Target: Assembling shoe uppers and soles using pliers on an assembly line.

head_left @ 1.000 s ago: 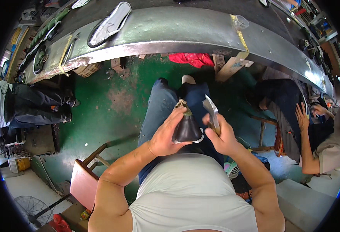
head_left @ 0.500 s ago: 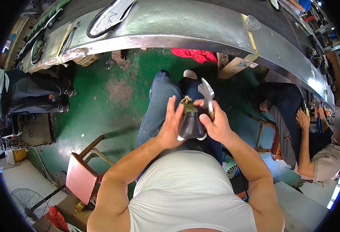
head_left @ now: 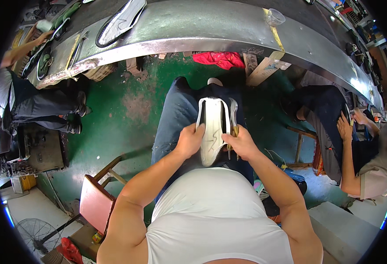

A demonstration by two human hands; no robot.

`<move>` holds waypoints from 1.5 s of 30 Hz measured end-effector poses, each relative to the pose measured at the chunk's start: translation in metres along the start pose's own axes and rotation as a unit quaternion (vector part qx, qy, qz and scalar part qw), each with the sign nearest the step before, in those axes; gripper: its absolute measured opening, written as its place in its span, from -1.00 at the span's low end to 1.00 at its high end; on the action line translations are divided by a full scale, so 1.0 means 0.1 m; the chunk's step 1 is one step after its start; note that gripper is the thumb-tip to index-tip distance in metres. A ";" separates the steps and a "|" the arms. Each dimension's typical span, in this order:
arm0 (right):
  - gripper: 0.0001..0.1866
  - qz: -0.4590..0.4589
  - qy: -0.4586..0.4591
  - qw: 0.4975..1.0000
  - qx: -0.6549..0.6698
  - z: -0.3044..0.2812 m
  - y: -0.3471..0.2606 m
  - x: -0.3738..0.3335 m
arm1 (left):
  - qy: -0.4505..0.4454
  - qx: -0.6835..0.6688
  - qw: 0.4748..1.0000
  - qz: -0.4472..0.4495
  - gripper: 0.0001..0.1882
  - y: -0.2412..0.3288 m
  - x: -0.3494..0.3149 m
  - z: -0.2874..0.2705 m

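Above my lap a shoe [head_left: 212, 132] is turned with its long pale underside facing up. A dark squiggle marks that underside, and a white band runs round its far end with dark gaps inside. My left hand [head_left: 190, 141] grips the left edge, thumb on top. On the opposite edge my right hand [head_left: 242, 143] is closed, its thumb pressed to the rim. Metal pincers [head_left: 233, 110] are also in my right hand, lying along the shoe's right side, curved silver head pointing away. The shoe's upper is hidden beneath.
A metal-topped bench [head_left: 193, 28] curves across the far side, bearing a pale shoe piece [head_left: 121, 23] and a clear cup [head_left: 276, 17]. A pink-seated stool [head_left: 96, 204] stands at left, a wire fan [head_left: 37, 235] behind it. People sit at both sides; red cloth [head_left: 220, 60] lies under the bench.
The shoe has been turned from its dark toe to its pale underside. My left hand has closed on its edge. The pincers have swung down alongside it. At far left a person's arm now reaches over the bench.
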State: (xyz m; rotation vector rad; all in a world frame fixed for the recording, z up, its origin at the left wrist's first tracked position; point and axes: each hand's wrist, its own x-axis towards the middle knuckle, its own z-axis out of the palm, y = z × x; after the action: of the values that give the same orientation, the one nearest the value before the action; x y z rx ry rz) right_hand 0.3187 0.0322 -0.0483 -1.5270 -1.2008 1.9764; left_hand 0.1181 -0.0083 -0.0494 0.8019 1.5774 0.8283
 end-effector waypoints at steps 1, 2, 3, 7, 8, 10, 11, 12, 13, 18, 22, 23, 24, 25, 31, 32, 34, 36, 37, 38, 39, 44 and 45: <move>-0.64 -0.010 -0.022 1.000 0.004 -0.04 0.03 -0.02 | 0.005 0.019 1.000 -0.001 -0.65 -0.06 -0.06 0.01; -0.65 -0.020 -0.044 0.999 0.008 -0.09 0.04 -0.03 | 0.005 0.020 1.000 -0.005 -0.65 -0.10 -0.08 0.00; -0.64 -0.048 -0.065 0.997 -0.016 -0.16 0.10 -0.02 | -0.050 0.002 0.999 -0.002 -0.69 -0.13 -0.08 -0.03; -0.68 -0.042 -0.071 0.996 -0.020 -0.33 -0.05 -0.19 | -0.181 -0.139 0.971 -0.064 -0.56 0.00 -0.10 -0.09; -0.69 -0.050 -0.029 0.988 -0.143 -0.38 -0.12 -0.28 | -0.216 -0.241 0.941 -0.100 -0.40 0.00 -0.12 -0.10; -0.68 -0.056 0.013 0.962 -0.265 -0.51 -0.22 -0.45 | -0.216 -0.182 0.959 0.017 -0.17 -0.17 -0.17 -0.01; -0.66 -0.070 -0.034 0.943 -0.324 -0.60 -0.24 -0.53 | -0.213 -0.075 0.973 0.042 -0.02 -0.20 -0.19 0.01; -0.63 -0.084 -0.081 0.918 -0.380 -0.65 -0.28 -0.59 | -0.212 -0.077 0.973 0.041 -0.02 -0.22 -0.23 0.03; -0.66 -0.051 -0.127 0.883 -0.449 -0.63 -0.50 -0.70 | -0.188 0.008 0.981 0.041 0.02 -0.10 -0.31 0.06; -0.73 -0.293 -0.112 0.782 -0.538 -0.55 -0.49 -0.60 | -0.156 0.136 0.970 0.124 0.05 -0.17 -0.36 0.15; -0.76 -0.061 -0.210 0.697 -0.683 -0.27 -0.94 -0.58 | -0.242 -0.179 0.953 -0.035 -0.11 -0.12 -0.23 0.11; -0.76 -0.062 -0.214 0.695 -0.684 -0.25 -0.90 -0.55 | -0.172 -0.247 0.952 -0.060 -0.21 -0.08 -0.23 0.18; -0.78 -0.087 -0.202 0.716 -0.663 -0.23 -0.80 -0.52 | -0.101 -0.313 0.941 -0.084 -0.29 -0.05 -0.22 0.24; -0.80 -0.112 -0.193 0.733 -0.642 -0.21 -0.69 -0.50 | -0.024 -0.248 0.965 -0.079 -0.37 -0.08 -0.18 0.30; -0.79 -0.166 -0.139 0.790 -0.574 -0.22 -0.47 -0.43 | 0.089 0.027 0.994 0.064 -0.43 -0.34 0.06 0.34; -0.78 -0.137 -0.156 0.784 -0.585 -0.23 -0.54 -0.42 | 0.077 0.066 0.993 0.064 -0.45 -0.29 0.05 0.32; -0.73 -0.123 -0.157 0.781 -0.592 -0.22 -0.54 -0.42 | 0.062 0.084 0.993 0.053 -0.48 -0.28 0.03 0.29; -0.70 -0.190 -0.131 0.775 -0.588 -0.26 -0.44 -0.46 | 0.092 0.126 0.974 0.163 -0.48 -0.39 0.06 0.30; -0.70 -0.191 -0.133 0.774 -0.589 -0.30 -0.47 -0.47 | 0.094 0.125 0.974 0.162 -0.48 -0.38 0.06 0.30; -0.69 -0.176 -0.121 0.795 -0.568 -0.35 -0.52 -0.49 | 0.089 0.144 0.968 0.186 -0.49 -0.38 0.06 0.29; -0.68 -0.160 -0.110 0.814 -0.547 -0.38 -0.55 -0.50 | 0.084 0.163 0.961 0.208 -0.50 -0.37 0.06 0.29; -0.74 -0.171 -0.010 0.786 -0.594 -0.38 -0.54 -0.25 | 0.009 0.266 0.933 0.241 -0.46 -0.26 0.05 0.23; -0.75 -0.168 -0.009 0.800 -0.576 -0.47 -0.40 -0.20 | -0.016 0.301 0.921 0.246 -0.43 -0.26 0.06 0.22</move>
State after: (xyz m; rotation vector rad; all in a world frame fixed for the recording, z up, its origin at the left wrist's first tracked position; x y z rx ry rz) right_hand 0.3601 0.0592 -0.0071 -1.4974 -2.7192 0.9391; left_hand 0.1371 -0.0150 -0.0771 1.6991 1.6401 0.6636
